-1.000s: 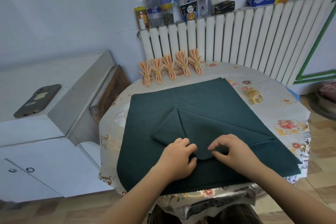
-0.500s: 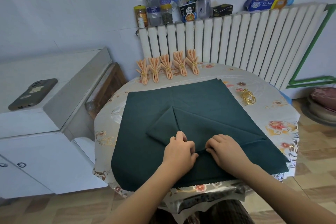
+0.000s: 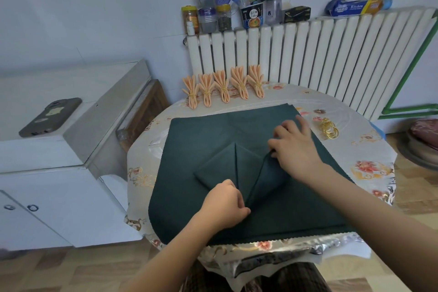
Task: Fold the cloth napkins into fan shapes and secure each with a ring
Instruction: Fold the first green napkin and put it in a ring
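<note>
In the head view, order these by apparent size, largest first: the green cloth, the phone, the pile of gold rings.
1. Green cloth
2. Phone
3. Pile of gold rings
The phone and the rings lie at similar depth, so this order looks reliable.

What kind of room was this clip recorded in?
Probably a home kitchen or dining corner: a round table with a floral plastic cover, a white radiator topped with food jars, and white cabinets beside it.
</note>
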### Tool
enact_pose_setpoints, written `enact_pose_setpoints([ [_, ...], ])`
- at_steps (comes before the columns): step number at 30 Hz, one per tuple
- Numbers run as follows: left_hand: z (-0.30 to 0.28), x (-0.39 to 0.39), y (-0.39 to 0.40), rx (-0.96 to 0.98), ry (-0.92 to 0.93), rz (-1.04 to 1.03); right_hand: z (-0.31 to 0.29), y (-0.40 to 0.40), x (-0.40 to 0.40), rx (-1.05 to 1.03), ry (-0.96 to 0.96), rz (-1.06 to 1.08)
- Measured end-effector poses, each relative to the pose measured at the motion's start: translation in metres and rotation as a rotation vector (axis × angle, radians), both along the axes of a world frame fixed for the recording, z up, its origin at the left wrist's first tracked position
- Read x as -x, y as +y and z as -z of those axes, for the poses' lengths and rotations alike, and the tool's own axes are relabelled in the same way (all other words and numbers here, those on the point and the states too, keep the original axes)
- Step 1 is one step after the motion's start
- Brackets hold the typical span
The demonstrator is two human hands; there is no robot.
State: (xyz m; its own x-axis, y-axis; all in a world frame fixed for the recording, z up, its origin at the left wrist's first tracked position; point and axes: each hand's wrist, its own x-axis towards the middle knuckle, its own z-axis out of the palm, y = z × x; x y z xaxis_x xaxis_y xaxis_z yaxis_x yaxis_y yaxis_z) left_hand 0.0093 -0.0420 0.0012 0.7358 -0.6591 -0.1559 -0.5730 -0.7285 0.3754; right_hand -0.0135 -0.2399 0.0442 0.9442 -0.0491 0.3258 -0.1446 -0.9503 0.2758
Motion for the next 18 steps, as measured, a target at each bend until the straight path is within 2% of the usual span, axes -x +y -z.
enact_pose_setpoints([
  [3,-0.002,-0.004,-0.002,-0.025,-0.024,-0.02,-0.004,0.019,-0.033,0.047,0.142,-0.069],
  [7,-0.002,-0.006,-0.007,-0.086,-0.055,-0.03,0.013,0.028,-0.065,0.074,0.235,-0.159],
  [11,-0.005,-0.009,-0.01,-0.129,-0.086,-0.028,0.034,0.029,-0.083,0.013,0.239,-0.192],
  [14,-0.005,-0.014,-0.009,-0.138,-0.056,-0.011,0.051,0.028,-0.083,-0.182,0.123,-0.175],
  [18,-0.004,-0.019,-0.01,-0.23,-0.061,0.053,0.071,0.015,-0.079,-0.544,0.011,0.017],
])
